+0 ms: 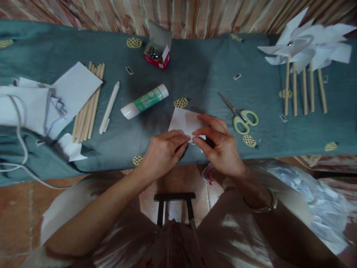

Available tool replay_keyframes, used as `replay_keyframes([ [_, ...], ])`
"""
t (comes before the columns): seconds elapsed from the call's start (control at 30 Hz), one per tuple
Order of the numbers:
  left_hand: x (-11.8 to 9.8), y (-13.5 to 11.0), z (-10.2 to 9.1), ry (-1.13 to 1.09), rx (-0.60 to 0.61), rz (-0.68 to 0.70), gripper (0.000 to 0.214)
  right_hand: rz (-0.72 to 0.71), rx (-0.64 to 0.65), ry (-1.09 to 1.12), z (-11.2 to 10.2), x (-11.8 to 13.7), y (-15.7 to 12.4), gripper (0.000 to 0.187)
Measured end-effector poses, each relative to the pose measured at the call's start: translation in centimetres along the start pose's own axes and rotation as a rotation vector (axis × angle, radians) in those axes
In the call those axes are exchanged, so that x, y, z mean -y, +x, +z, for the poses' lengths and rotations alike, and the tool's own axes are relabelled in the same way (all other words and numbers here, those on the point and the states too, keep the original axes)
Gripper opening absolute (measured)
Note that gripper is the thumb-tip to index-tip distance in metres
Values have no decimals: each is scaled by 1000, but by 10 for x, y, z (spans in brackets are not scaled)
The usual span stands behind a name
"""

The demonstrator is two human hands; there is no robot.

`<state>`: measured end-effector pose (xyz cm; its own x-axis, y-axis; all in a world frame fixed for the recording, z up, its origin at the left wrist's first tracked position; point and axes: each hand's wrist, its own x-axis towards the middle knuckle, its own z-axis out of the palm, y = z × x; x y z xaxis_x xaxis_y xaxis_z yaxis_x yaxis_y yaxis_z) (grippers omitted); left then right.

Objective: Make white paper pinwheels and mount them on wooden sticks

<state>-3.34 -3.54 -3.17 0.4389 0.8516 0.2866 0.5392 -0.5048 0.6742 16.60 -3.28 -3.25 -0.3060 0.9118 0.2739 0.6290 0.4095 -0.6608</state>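
Observation:
A small white sheet of paper (pixel 185 119) lies at the table's near edge between my hands. My left hand (pixel 167 150) pinches its near edge with thumb and forefinger. Close beside, my right hand (pixel 220 145) grips the same paper, thumb and forefinger almost meeting the left fingertips. The part under the fingertips is hidden. Just right of the paper rest scissors (pixel 242 120) with light green handles, blades slightly apart. A glue stick (pixel 145 101) with a green label lies behind and to the left.
An open red box (pixel 157 56) of small metal pieces stands at the back. Wooden sticks (pixel 88 108), a white pen (pixel 110 108) and paper sheets (pixel 25 108) lie left, near a white cable (pixel 21 137). Several paper pinwheels (pixel 304 48) on sticks lie right. A bag (pixel 315 204) sits below.

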Motion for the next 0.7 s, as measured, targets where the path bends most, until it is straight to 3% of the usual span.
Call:
replay_keyframes([
  [0.7, 0, 0, -1, 7, 33, -10, 16, -110, 65, -139, 8, 2, -6, 32],
])
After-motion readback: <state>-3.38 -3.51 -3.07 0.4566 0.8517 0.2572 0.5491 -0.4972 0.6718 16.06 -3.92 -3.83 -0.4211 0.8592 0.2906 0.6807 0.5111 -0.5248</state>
